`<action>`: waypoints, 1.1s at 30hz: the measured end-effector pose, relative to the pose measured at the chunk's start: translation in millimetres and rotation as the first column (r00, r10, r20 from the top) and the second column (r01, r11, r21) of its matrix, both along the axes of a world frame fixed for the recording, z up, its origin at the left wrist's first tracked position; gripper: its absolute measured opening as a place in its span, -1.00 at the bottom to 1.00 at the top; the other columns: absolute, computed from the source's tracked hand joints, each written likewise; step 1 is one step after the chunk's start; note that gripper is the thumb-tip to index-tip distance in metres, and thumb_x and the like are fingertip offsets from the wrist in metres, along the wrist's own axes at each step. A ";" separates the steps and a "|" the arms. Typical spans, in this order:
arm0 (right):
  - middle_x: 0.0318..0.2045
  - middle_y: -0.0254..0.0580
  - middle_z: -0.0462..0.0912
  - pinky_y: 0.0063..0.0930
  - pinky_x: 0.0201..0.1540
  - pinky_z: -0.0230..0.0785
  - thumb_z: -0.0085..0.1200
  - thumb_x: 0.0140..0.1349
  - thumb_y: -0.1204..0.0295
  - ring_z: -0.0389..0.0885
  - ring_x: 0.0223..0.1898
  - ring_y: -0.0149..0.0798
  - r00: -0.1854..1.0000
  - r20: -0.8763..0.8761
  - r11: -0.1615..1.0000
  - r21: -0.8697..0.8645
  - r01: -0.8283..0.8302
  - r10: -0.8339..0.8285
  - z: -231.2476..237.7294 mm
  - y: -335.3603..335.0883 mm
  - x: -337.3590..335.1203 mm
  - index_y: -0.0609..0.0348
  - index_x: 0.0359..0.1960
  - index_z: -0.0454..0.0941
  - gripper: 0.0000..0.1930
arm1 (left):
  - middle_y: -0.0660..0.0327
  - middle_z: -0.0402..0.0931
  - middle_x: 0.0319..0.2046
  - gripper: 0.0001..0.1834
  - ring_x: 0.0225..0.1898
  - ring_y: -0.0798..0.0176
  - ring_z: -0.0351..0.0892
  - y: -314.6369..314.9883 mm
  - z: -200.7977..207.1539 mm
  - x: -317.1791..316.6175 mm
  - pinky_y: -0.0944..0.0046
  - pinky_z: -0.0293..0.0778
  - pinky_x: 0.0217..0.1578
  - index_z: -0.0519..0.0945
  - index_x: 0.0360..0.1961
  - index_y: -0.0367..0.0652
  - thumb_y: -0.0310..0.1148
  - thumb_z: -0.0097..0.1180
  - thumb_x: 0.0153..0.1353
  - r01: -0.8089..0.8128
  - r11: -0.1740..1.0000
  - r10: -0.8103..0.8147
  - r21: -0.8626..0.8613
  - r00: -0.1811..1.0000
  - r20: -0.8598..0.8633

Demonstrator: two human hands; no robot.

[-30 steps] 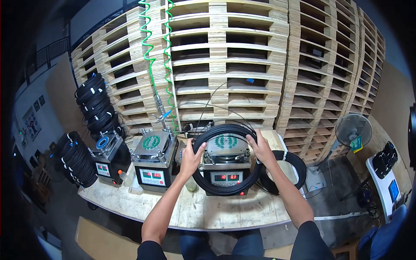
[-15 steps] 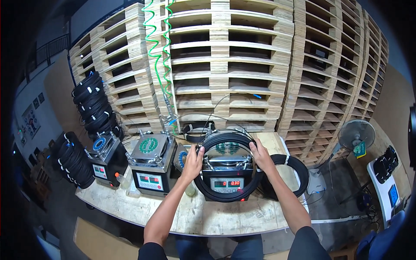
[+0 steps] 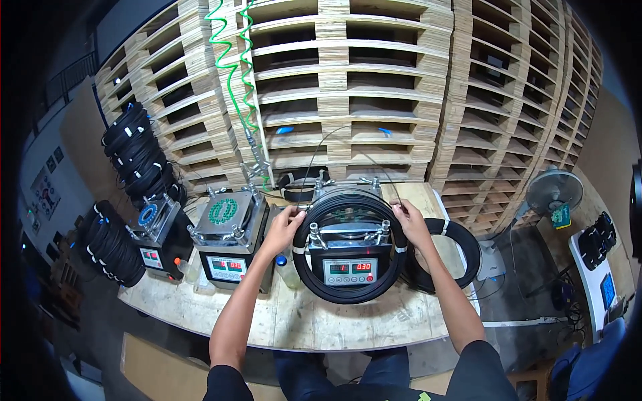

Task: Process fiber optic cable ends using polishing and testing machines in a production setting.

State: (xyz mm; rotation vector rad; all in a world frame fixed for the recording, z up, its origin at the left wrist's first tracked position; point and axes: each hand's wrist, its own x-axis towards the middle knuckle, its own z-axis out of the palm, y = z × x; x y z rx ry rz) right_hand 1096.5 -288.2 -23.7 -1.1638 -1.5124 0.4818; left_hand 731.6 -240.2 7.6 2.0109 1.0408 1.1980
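A coil of black cable (image 3: 348, 295) is between my two hands, upright in front of a bench machine with a lit red display (image 3: 350, 269). My left hand (image 3: 284, 229) grips its upper left side, fingers curled round the cable. My right hand (image 3: 411, 224) grips the upper right side in the same way. White bands show on both sides of the coil, below the hands. Two loose cable ends with blue tips (image 3: 384, 131) arch up above it. Through the ring I see the machine's metal plate and clamps; the coil's top covers part of it.
Two similar machines, a middle one (image 3: 226, 234) and a smaller one (image 3: 152, 230), stand to the left. Bottles (image 3: 286, 273) sit between them. Another black coil (image 3: 468, 244) lies at right. Stacked cable coils (image 3: 137, 150), wooden pallets (image 3: 334, 87) and a fan (image 3: 554, 194) surround the bench.
The coil and both hands have moved slightly, and white bands now show on its sides. The loose cable ends stand higher, with two blue tips visible. The machine's display reading has changed.
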 end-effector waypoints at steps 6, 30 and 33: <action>-0.47 -0.42 0.53 -0.56 -0.44 0.31 0.11 0.38 0.38 0.39 -0.51 -0.58 0.974 -0.225 0.996 -0.063 -0.058 0.043 71.8 19.7 -17.1 0.25 -0.07 0.57 -0.79 | 0.30 0.48 -0.52 -0.77 -0.48 0.46 0.44 50.6 46.2 13.0 0.36 0.39 -0.46 0.48 -0.20 -0.29 -0.32 0.16 0.35 -0.002 1.000 0.005 -0.023 0.987 0.160; -0.63 -0.54 0.37 -0.65 -0.54 0.08 0.16 0.38 0.35 0.22 -0.58 -0.66 0.976 -0.061 0.857 0.492 -0.153 0.209 309.3 -6.9 -92.7 0.25 -0.12 0.63 -0.79 | 0.40 0.22 -0.59 -0.74 -0.58 0.51 0.23 -33.4 256.8 106.9 0.45 0.22 -0.52 0.47 -0.07 -0.28 -0.27 -0.08 0.53 0.323 0.892 -0.443 0.316 0.763 0.470; -0.60 -0.52 0.37 -0.69 -0.48 0.16 0.11 0.37 0.43 0.30 -0.52 -0.66 0.948 -0.118 0.816 0.548 -0.187 0.296 318.5 -26.1 -106.7 0.31 -0.15 0.61 -0.83 | 0.33 0.34 -0.50 -0.79 -0.54 0.49 0.33 -41.4 256.4 106.0 0.43 0.34 -0.49 0.42 -0.07 -0.28 -0.31 -0.06 0.52 0.409 0.851 -0.525 0.330 0.641 0.559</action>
